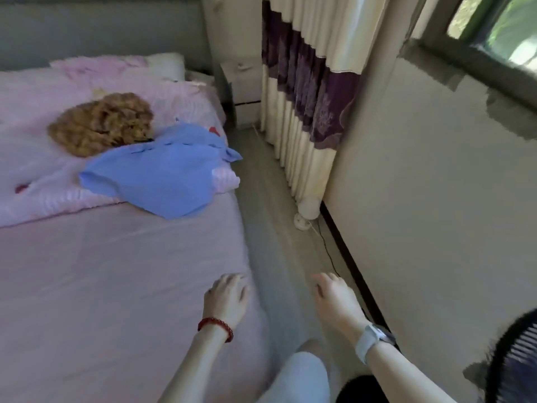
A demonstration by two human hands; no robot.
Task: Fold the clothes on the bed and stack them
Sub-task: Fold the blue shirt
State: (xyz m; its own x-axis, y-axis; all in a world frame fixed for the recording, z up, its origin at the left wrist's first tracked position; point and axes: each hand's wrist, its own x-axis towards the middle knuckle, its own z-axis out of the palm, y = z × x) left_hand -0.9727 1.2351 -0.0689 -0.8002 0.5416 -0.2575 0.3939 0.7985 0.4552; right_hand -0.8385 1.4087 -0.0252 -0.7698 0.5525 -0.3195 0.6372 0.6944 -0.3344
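Hovering, palms down: left hand [225, 298] over the bed [116, 286] edge, fingers loosely curled, holding nothing; right hand [334, 301] over the floor [270, 205], likewise relaxed and empty. Blue garment [162, 175] lies crumpled farther up the bed, near its right edge, partly on a pink quilt [43, 181]. Brown fluffy item [101, 123] just behind it, touching.

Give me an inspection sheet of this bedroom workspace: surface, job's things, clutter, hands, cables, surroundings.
Surface: bed with a lilac sheet; a pink quilt covers its far part.
Job's things: blue garment lies unfolded, crumpled, on the quilt by the bed's edge; brown fluffy item beside it, kind unclear.
Clutter: nothing seen.
Hands: left hand empty, over the bed's edge; right hand empty, over the floor.
Cables: a thin black cable on the floor by the wall.
Surroundings: curtain, nightstand, window, fan.
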